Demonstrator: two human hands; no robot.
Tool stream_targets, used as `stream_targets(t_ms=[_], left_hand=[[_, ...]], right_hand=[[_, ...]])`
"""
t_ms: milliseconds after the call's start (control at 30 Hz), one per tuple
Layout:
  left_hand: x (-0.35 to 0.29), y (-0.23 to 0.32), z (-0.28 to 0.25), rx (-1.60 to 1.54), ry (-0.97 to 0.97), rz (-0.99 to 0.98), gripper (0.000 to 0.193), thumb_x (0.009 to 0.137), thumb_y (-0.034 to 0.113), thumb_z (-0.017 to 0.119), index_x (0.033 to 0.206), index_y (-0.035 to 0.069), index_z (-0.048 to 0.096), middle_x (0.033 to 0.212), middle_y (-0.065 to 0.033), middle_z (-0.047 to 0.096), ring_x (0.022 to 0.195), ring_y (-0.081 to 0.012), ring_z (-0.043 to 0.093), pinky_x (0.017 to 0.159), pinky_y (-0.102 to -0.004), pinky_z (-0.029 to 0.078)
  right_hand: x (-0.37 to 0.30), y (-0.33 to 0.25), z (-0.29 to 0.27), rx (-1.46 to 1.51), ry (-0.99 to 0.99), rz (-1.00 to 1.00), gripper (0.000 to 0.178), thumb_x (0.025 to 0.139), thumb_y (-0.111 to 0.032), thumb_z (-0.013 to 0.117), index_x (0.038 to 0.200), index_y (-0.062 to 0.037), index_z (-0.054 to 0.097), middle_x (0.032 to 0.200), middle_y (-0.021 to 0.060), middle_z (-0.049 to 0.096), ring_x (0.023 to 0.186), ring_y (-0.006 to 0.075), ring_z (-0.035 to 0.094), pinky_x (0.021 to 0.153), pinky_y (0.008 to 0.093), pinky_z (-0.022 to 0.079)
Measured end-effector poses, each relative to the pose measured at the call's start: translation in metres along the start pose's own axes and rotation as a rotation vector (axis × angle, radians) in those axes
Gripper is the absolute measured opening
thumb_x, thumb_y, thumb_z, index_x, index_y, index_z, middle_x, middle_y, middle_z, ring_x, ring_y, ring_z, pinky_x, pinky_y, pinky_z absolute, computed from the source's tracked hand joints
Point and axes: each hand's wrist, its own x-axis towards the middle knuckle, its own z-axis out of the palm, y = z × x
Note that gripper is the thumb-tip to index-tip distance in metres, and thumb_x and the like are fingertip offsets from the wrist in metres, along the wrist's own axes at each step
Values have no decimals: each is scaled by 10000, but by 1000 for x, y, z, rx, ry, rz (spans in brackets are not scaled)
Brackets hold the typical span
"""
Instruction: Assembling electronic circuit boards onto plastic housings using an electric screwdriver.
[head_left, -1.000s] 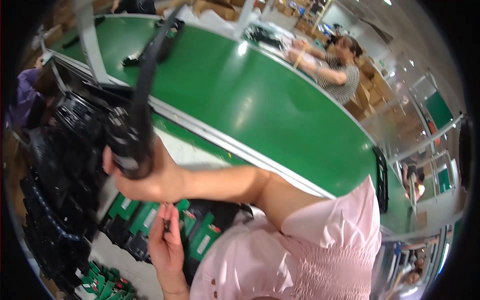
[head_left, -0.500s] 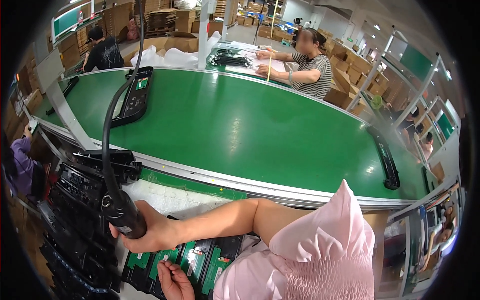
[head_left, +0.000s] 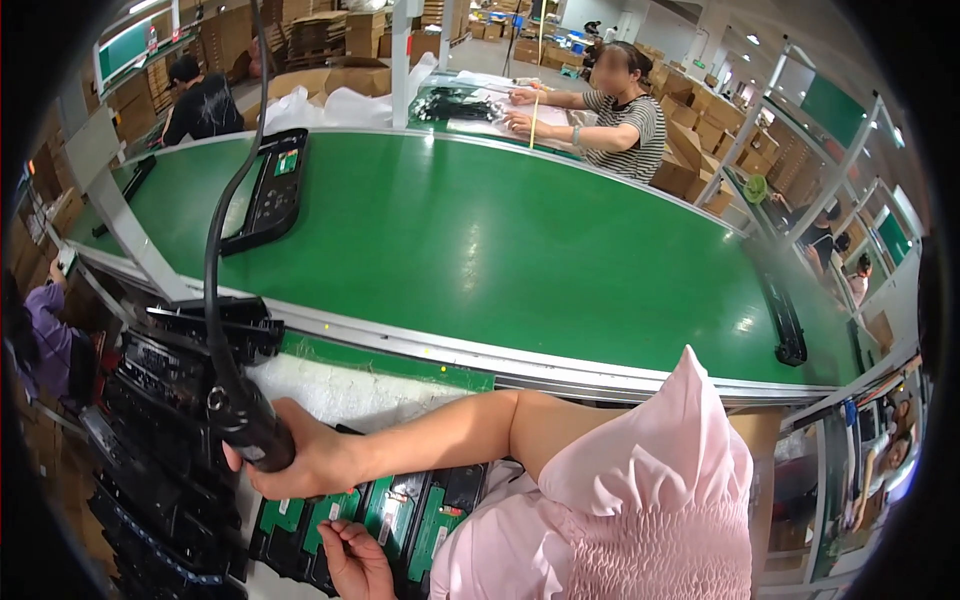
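At the near left, I have the right hand [head_left: 322, 458] gripping 1 black driver [head_left: 258, 435], its tip hidden, above green boards [head_left: 437, 528] set in black housings [head_left: 464, 486]. The left hand [head_left: 358, 562] is curled near the boards, fingertips bunched; I cannot tell whether they hold anything. Farther off, a green belt [head_left: 500, 250] runs left to right.

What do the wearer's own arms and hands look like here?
The left hand and right hand are gloveless. The right arm has a short, loose, plain pale pink sleeve. The left arm is mostly out of view, so its sleeve cannot be told.
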Motion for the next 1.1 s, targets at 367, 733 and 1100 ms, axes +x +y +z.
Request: stream_targets(t_ms=[367, 733, 1100], left_hand=[[6, -27, 24, 316, 160, 19, 167, 841, 130, 561, 967, 22, 552, 856, -30, 568, 755, -90, 538, 671, -184, 446], [5, -24, 20, 228, 171, 65, 122, 843, 153, 564, 891, 42, 547, 776, -2, 535, 690, -65, 503, 631, -166, 450], [6, -27, 19, 216, 236, 152, 121, 831, 156, 584, 896, 57, 561, 786, 11, 553, 697, -53, 505, 638, -165, 431]], right_hand=[[5, 13, -8, -71, 2, -68, 223, 694, -77, 440, 902, 3, 447, 570, 27, 394, 465, 130, 373, 538, 315, 389], [9, 44, -5, -97, -46, -5, 228, 687, -14, 442, 912, 24, 451, 591, 61, 435, 463, 139, 389, 531, 325, 397], [17, 54, 6, -153, -113, 58, 147, 686, -26, 450, 830, 4, 455, 547, 49, 395, 456, 138, 379, 526, 317, 387]])
